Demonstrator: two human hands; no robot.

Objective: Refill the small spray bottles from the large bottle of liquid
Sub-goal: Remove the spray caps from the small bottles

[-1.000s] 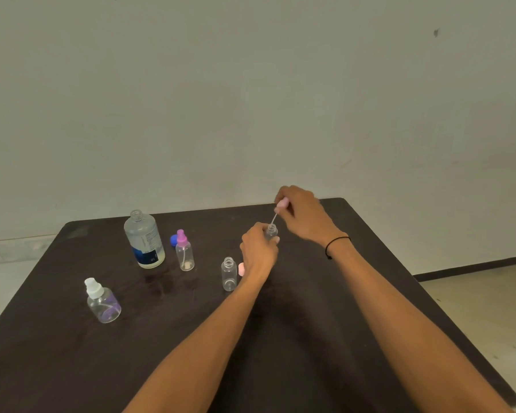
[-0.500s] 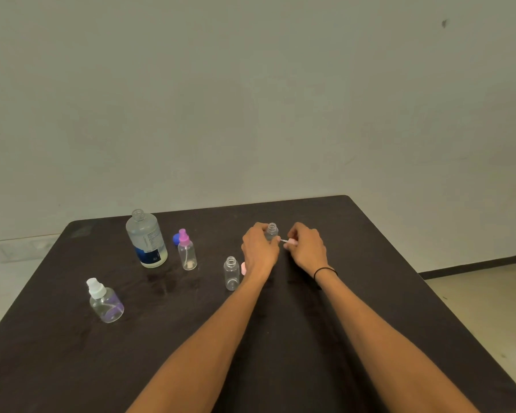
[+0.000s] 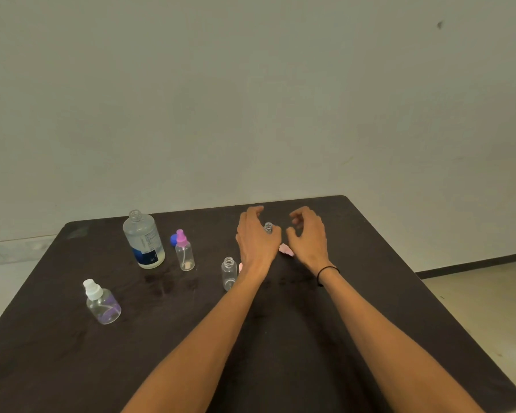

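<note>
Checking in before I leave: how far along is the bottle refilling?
Done: the large bottle is uncapped, and two small bottles stand open, one near the left wrist, one between the hands, its pink sprayer lying on the table. In hand: nothing; left hand and right hand are open. Left: pouring and recapping. The pink-topped and white-topped bottles remain capped.

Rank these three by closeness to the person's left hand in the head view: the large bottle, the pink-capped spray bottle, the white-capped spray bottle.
1. Pink-capped spray bottle, just left of the left hand.
2. Large bottle, farther left, uncapped.
3. White-capped spray bottle, far left, nearer the camera.
</note>
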